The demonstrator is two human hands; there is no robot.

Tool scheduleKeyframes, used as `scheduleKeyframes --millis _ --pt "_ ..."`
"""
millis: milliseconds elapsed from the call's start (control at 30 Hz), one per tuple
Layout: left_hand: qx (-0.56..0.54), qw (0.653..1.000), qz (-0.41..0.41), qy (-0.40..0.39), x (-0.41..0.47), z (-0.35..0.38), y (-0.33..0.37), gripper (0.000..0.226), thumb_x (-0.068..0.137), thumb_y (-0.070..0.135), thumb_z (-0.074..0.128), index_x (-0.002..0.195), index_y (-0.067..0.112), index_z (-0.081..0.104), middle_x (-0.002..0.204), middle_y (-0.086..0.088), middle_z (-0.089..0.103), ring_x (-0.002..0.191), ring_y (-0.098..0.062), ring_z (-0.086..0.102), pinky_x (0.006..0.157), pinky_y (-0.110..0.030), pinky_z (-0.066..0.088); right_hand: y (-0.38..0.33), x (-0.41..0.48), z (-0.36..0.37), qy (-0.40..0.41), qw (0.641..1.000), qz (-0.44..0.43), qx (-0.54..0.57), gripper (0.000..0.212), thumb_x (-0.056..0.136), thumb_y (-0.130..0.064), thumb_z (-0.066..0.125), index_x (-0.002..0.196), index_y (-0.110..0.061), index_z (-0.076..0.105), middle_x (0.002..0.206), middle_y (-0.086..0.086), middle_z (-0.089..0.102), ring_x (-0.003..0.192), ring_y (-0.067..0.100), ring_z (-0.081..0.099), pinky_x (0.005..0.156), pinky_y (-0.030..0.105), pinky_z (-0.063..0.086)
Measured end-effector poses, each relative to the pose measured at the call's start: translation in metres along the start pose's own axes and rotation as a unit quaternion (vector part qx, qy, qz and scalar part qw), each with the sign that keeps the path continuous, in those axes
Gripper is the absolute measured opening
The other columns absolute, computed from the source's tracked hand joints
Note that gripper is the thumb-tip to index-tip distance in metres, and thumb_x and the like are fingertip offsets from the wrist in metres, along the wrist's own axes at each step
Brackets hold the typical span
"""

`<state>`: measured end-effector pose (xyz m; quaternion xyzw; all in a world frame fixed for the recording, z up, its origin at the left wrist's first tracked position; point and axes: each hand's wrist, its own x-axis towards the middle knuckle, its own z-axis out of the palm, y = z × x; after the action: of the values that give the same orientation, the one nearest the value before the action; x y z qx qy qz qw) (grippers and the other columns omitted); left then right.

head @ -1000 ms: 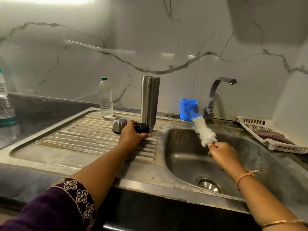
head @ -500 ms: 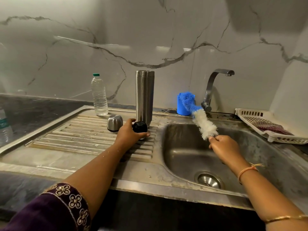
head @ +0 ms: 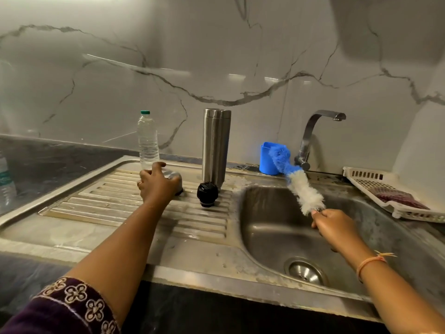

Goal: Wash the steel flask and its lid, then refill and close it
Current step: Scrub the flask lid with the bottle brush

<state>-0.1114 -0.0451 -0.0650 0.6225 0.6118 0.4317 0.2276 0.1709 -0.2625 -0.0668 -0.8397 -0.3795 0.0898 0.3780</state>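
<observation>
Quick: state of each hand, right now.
Left hand: closed, fingers curled round the steel cap on the drainboard.
Right hand: closed, gripping the bottle brush by its handle above the sink.

The flask (head: 216, 148) is stood on the drainboard (head: 108, 203); the stopper (head: 207, 194) is found at its 6 o'clock (just beside), the bottle (head: 147, 141) at 10 o'clock.

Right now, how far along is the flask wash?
Done: the steel flask stands uncapped on the drainboard, its black stopper beside it. In hand: the left hand grips the steel cap; the right hand holds the bottle brush over the sink. Left: no water runs from the tap, so rinsing, refilling and closing seem still ahead.
</observation>
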Motion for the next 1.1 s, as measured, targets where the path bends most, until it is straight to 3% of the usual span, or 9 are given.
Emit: scheduleKeyframes --millis 100,233,300,400,600,733,800,933,1100 --pt "0.014 0.998 0.041 -0.039 0.011 0.002 -0.008 0.059 0.086 0.021 0.066 0.138 0.033 0.041 0.151 -0.015 0.017 0.133 -0.039 0.026 0.109 -0.048 0.03 0.001 0.001 0.0 0.001 1.0 0.008 0.009 0.037 0.096 -0.027 0.048 0.07 -0.005 0.063 0.057 0.007 0.053 0.057 0.023 0.048 0.055 0.029 0.035" --pt "0.046 0.991 0.072 -0.098 0.02 0.008 -0.014 0.067 0.086 0.019 0.067 0.142 0.038 0.037 0.157 -0.016 -0.001 0.142 -0.04 0.01 0.113 -0.049 0.022 0.001 0.003 0.002 0.005 1.0 0.012 0.012 0.038 0.097 -0.026 0.048 0.068 -0.005 0.062 0.053 0.005 0.05 0.052 0.022 0.044 0.052 0.027 0.031" --pt "0.042 0.988 0.085 -0.12 0.027 0.009 -0.02 0.064 0.087 0.021 0.066 0.142 0.036 0.038 0.156 -0.018 0.01 0.141 -0.039 0.016 0.114 -0.052 0.025 0.001 0.002 0.002 0.003 1.0 0.014 0.014 0.037 0.097 -0.026 0.047 0.068 -0.006 0.061 0.053 0.005 0.049 0.051 0.021 0.043 0.051 0.026 0.03" --pt "0.033 0.985 0.098 -0.139 0.029 0.007 -0.024 0.058 0.085 0.023 0.069 0.138 0.026 0.046 0.139 -0.017 0.04 0.123 -0.034 0.044 0.104 -0.046 0.041 0.0 0.002 0.002 0.003 1.0 0.017 0.009 0.037 0.097 -0.027 0.047 0.071 -0.004 0.062 0.053 0.005 0.049 0.049 0.02 0.043 0.05 0.025 0.03" --pt "0.056 0.994 0.062 -0.071 0.024 0.001 -0.022 0.065 0.076 0.033 0.078 0.133 0.02 0.049 0.131 -0.017 0.039 0.114 -0.036 0.05 0.1 -0.044 0.045 -0.002 -0.001 0.0 0.012 1.0 0.003 -0.025 0.033 0.094 -0.025 0.051 0.078 0.002 0.062 0.061 0.011 0.055 0.057 0.023 0.049 0.055 0.029 0.035" --pt "0.142 0.989 0.026 -0.027 0.011 -0.012 -0.019 0.079 0.071 0.05 0.077 0.134 0.016 0.044 0.131 -0.019 0.039 0.116 -0.039 0.046 0.097 -0.046 0.045 -0.006 -0.005 -0.006 0.021 0.999 -0.012 -0.046 0.028 0.09 -0.016 0.052 0.064 -0.007 0.051 0.058 0.007 0.049 0.054 0.02 0.045 0.049 0.026 0.029" --pt "0.148 0.988 -0.022 -0.04 0.002 -0.02 -0.014 0.081 0.069 0.056 0.075 0.13 0.01 0.047 0.129 -0.02 0.042 0.113 -0.037 0.048 0.091 -0.043 0.047 -0.007 -0.007 -0.008 0.019 0.998 -0.016 -0.053 0.024 0.089 -0.016 0.052 0.066 -0.009 0.051 0.06 0.007 0.05 0.055 0.019 0.045 0.049 0.026 0.03" --pt "0.132 0.981 -0.066 -0.127 -0.03 -0.031 0.003 0.073 0.066 0.062 0.074 0.106 0.002 0.062 0.109 -0.017 0.059 0.093 -0.027 0.056 0.064 -0.031 0.044 -0.008 -0.009 -0.009 0.017 0.998 -0.022 -0.057 0.02 0.088 -0.016 0.053 0.069 -0.008 0.054 0.063 0.007 0.051 0.058 0.02 0.048 0.052 0.027 0.033" --pt "0.012 0.985 -0.015 -0.17 -0.088 -0.007 0.04 0.061 0.072 0.055 0.074 0.103 0.004 0.064 0.097 -0.011 0.065 0.086 -0.022 0.06 0.066 -0.029 0.047 -0.004 -0.01 -0.012 0.029 0.998 -0.028 -0.052 0.018 0.086 -0.014 0.053 0.07 -0.008 0.054 0.065 0.007 0.053 0.059 0.019 0.048 0.051 0.026 0.033"
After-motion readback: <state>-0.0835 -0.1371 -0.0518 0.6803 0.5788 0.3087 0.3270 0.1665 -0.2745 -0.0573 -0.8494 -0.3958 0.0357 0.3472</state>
